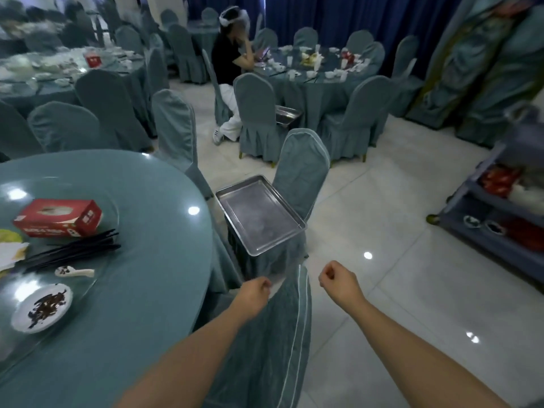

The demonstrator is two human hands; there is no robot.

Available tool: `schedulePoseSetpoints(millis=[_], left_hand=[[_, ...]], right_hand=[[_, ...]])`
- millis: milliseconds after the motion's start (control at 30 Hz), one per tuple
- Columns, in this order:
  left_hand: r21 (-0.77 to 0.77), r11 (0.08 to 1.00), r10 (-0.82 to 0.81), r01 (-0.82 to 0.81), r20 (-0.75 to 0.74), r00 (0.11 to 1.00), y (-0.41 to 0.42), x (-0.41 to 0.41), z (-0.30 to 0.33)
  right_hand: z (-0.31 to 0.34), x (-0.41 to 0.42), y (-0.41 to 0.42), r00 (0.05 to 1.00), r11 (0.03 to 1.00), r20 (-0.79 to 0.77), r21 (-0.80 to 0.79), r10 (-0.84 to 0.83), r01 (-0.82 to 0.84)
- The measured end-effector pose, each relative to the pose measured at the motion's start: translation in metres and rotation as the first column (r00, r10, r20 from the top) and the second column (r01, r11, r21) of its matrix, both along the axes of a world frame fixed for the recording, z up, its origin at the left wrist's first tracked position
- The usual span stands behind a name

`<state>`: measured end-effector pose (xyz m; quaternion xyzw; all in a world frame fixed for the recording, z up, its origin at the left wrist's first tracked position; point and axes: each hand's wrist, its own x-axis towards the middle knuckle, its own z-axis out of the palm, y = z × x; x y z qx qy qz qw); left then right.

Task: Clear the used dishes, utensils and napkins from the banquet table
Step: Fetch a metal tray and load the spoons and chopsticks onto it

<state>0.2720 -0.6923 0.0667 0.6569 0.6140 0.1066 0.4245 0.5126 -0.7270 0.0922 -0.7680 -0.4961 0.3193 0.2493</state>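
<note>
- The round worktop point(141, 290), draped in grey-blue cloth under a glossy glass top, fills the lower left; its left side is cut off by the frame edge.
- On the worktop, left of the metal tray: crumpled white and yellow napkins point(10, 248) at the frame's left edge, only partly in view.
- Nearer the camera than the napkins, a white small plate point(42, 307) carries dark scraps of food.
- A red tissue box point(59, 217) lies farther back, with white print on its side too blurred to read.
- Just in front of the box, a bundle of black chopsticks point(76, 251); beside them, a white ceramic spoon point(75, 271) with dark residue in its bowl.
- The metal tray point(260, 214), rectangular and bare, rests tilted on a covered chair point(303, 172) just right of the worktop.
- The left hand point(254, 291), below the tray, has its grip curled closed at the top edge of a nearer chair cover point(279, 334); whether it pinches the cloth cannot be told.
- The right hand point(335, 279), right of the left hand and below the tray, is a loose fist over the floor, holding nothing.
- Far right of the tray, a service cart point(494, 231) is blurred; red and white items on its shelves are hard to make out.
</note>
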Motion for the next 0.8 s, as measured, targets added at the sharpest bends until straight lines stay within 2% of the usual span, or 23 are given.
schedulePoseSetpoints(millis=[200, 267, 467, 600, 800], left_hand=[[-0.005, 1.0, 0.03, -0.03, 0.0, 1.0, 0.032, 0.048, -0.009], [-0.017, 0.999, 0.049, -0.049, 0.001, 0.999, 0.054, 0.069, -0.014], [-0.016, 0.98, 0.197, -0.199, -0.073, 0.978, 0.116, 0.127, -0.012], [-0.05, 0.972, 0.22, -0.23, -0.151, 0.964, 0.151, 0.159, -0.003], [-0.023, 0.938, 0.34, -0.346, -0.132, 0.931, 0.21, 0.197, 0.005]], right_hand=[[-0.014, 0.048, 0.027, 1.0, 0.997, -0.025, -0.08, -0.018, 0.016], [-0.022, 0.067, 0.059, 0.999, 0.996, -0.045, -0.093, 0.001, -0.005], [-0.036, 0.12, 0.178, 0.974, 0.969, -0.092, -0.114, 0.208, -0.218], [-0.025, 0.159, 0.24, 0.935, 0.931, -0.094, -0.103, 0.342, -0.35], [-0.008, 0.202, 0.326, 0.896, 0.894, -0.082, -0.074, 0.437, -0.443]])
